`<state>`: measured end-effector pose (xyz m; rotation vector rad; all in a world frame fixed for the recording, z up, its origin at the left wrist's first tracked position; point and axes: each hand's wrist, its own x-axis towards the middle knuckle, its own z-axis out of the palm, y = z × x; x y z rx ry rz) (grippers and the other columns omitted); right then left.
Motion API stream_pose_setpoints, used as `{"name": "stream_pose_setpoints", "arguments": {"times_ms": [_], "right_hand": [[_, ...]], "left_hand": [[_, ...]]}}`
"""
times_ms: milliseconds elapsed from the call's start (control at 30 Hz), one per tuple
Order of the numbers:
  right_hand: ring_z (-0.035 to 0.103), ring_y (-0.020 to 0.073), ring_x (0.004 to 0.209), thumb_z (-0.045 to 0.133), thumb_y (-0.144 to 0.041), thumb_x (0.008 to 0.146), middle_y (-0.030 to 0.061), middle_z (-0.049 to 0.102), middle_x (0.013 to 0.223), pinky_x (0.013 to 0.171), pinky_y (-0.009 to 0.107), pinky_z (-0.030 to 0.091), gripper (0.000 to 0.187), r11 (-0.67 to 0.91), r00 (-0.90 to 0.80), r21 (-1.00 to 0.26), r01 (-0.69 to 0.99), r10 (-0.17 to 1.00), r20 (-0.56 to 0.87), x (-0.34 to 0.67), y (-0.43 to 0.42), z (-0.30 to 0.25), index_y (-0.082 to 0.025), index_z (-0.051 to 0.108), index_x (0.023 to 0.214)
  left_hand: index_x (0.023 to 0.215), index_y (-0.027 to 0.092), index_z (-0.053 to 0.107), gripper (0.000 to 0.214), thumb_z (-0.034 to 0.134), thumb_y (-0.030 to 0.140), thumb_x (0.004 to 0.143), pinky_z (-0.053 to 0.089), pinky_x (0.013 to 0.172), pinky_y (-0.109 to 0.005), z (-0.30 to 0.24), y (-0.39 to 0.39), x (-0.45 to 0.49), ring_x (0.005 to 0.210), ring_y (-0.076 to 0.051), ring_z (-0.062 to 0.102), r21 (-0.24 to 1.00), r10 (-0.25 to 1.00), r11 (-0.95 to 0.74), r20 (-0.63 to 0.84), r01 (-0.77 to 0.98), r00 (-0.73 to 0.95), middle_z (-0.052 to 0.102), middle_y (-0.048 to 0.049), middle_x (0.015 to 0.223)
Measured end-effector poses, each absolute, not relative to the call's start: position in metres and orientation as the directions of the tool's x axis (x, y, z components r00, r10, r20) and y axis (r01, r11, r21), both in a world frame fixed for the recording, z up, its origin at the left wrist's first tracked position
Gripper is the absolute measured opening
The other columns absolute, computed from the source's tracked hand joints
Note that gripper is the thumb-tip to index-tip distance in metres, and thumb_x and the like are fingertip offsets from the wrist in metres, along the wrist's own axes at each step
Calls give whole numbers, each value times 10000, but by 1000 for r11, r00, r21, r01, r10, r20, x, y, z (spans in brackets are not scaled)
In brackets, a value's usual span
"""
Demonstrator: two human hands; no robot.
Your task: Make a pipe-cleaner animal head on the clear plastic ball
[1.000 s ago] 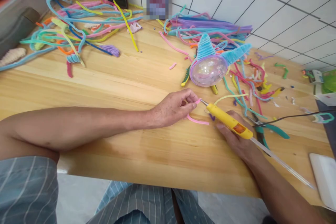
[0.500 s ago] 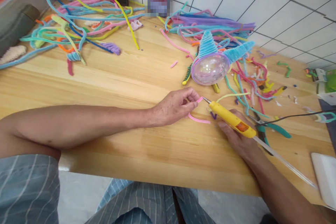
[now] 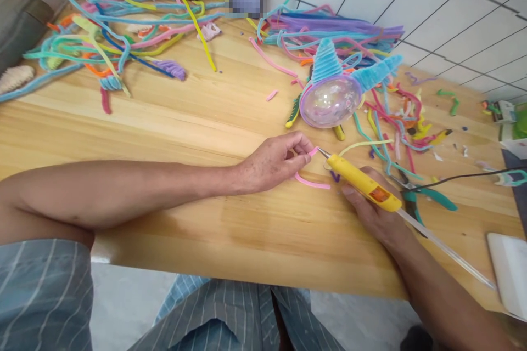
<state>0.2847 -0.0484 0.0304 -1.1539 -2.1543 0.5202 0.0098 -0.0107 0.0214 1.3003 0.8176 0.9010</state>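
My left hand (image 3: 276, 162) pinches a pink pipe cleaner (image 3: 313, 182) between thumb and fingers. One short end pokes out past the fingertips; a longer piece curves out below the hand. In my right hand (image 3: 373, 208) is a yellow hot glue gun (image 3: 362, 182), a clear glue stick (image 3: 447, 249) jutting from its back. The gun's metal nozzle is at the pink end, seemingly touching it. Just beyond my hands sits a clear plastic dome (image 3: 330, 101) with a purple rim and two blue fuzzy cones (image 3: 326, 61) on top, resting over yellow-green handles (image 3: 293, 112).
Teal-handled pliers (image 3: 436, 197) and a black cord (image 3: 465, 178) lie by my right hand. Pipe cleaners are heaped at back left (image 3: 123, 27) and in a purple bundle (image 3: 329, 30) by the tiled wall. Coloured scraps (image 3: 420, 126) litter the right. A white object (image 3: 506, 271) stands at the right edge.
The view has shifted slightly. Both hands keep nearly the same pose, with the glue gun's nozzle still at the pink pipe cleaner's end.
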Motion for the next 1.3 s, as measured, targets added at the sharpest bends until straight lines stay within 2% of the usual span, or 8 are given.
{"name": "stream_pose_setpoints", "arguments": {"times_ms": [300,433,767,1000,1300], "right_hand": [[701,203,744,710,-296,1014,15,734,891,652,340,569,17,509,-377,-579,637,861,342,283,-51,29,-287,709,1028],[690,213,727,707,-367,1012,22,727,858,643,358,574,89,482,-363,-578,659,876,317,284,-51,29,-286,701,975],[658,191,702,720,-306,1005,6,701,851,634,337,536,40,501,-382,-568,653,865,325,286,-50,29,-279,701,983],[705,209,744,727,-325,1007,27,753,909,659,350,576,57,504,-368,-562,656,863,345,284,-51,29,-274,741,1027],[697,213,712,728,-347,998,25,731,844,625,349,574,89,511,-384,-563,650,860,337,284,-49,30,-274,718,949]], "left_hand": [[945,170,630,45,663,197,959,515,642,-216,20,-11,11,721,-108,613,999,914,10,11,-51,405,650,7,815],[940,175,633,46,669,201,951,516,658,-221,20,-11,11,740,-116,619,999,921,0,18,-47,390,654,3,815],[950,172,629,45,661,201,960,501,628,-216,21,-11,10,699,-102,597,998,913,23,5,-63,409,639,14,819],[944,168,630,56,659,210,967,506,663,-221,19,-11,10,735,-108,604,999,916,-19,38,-50,399,638,9,816],[938,175,633,42,653,206,959,512,665,-223,20,-10,10,753,-116,620,999,917,-10,23,-35,398,646,4,822]]}}
